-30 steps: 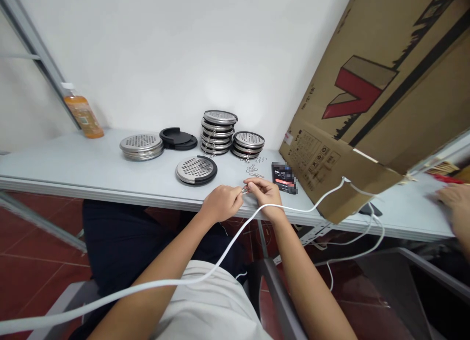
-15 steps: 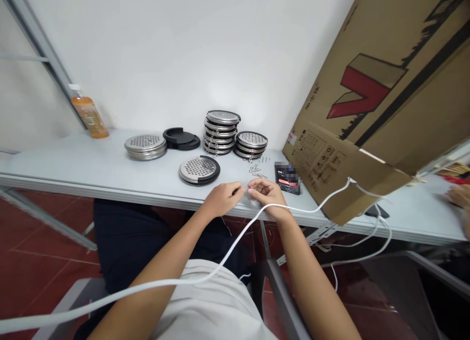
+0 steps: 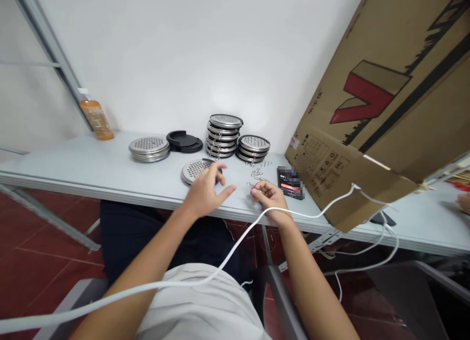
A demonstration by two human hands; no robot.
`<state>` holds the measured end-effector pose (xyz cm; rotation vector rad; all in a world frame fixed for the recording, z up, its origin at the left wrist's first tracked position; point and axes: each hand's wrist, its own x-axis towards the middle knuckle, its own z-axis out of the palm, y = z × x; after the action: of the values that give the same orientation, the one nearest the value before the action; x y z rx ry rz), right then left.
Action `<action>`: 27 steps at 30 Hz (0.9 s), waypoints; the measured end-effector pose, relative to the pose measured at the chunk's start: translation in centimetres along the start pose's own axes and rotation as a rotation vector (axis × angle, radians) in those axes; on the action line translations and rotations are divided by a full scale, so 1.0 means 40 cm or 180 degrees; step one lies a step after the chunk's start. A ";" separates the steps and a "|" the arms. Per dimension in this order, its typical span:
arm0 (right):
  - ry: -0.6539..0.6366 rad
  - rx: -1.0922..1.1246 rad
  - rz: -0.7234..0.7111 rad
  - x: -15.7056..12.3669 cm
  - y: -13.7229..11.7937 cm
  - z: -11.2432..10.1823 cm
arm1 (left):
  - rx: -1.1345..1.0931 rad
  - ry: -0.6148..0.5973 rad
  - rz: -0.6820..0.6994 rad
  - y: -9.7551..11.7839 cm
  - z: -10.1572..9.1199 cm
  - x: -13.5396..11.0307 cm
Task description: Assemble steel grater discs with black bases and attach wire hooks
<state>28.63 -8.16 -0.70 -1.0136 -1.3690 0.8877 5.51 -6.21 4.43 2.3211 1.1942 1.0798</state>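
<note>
My left hand (image 3: pixel 205 190) hovers with fingers spread over the near side of a perforated steel disc in a black ring (image 3: pixel 194 171) on the white table (image 3: pixel 91 171). My right hand (image 3: pixel 267 194) pinches a small wire clip (image 3: pixel 253 185) near the table's front edge. A few more wire clips (image 3: pixel 257 174) lie just beyond it. Behind stand a tall stack of steel discs (image 3: pixel 223 135) and a shorter stack (image 3: pixel 253 148).
A third pile of steel discs (image 3: pixel 149 148) and black rings (image 3: pixel 184 140) sit to the left, an orange bottle (image 3: pixel 96 120) farther left. A phone (image 3: pixel 291 182) lies right of the clips. A large cardboard box (image 3: pixel 389 105) leans over the table's right. A white cable (image 3: pixel 235 242) crosses my arms. Another person's hand (image 3: pixel 463 203) shows at far right.
My left hand let go of the clip, opened and moved up and left toward the disc in the black ring. My right hand keeps the clip. The camera tilted slightly.
</note>
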 end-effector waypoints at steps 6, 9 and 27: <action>0.0152 0.0079 0.0074 -0.002 0.004 0.002 | 0.1660 -0.1257 -0.0693 -0.139 -0.095 0.044; 0.0175 -0.0006 0.0046 0.001 0.010 0.001 | 0.1609 -0.0917 -0.0320 -0.173 -0.097 0.031; 0.0709 0.0767 0.0514 0.019 -0.002 0.018 | -0.3828 0.0596 -0.2190 -0.117 -0.026 0.024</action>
<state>27.92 -7.42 -0.41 -1.0120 -0.9787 1.0008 2.48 -2.70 2.91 0.8372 0.8647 1.2252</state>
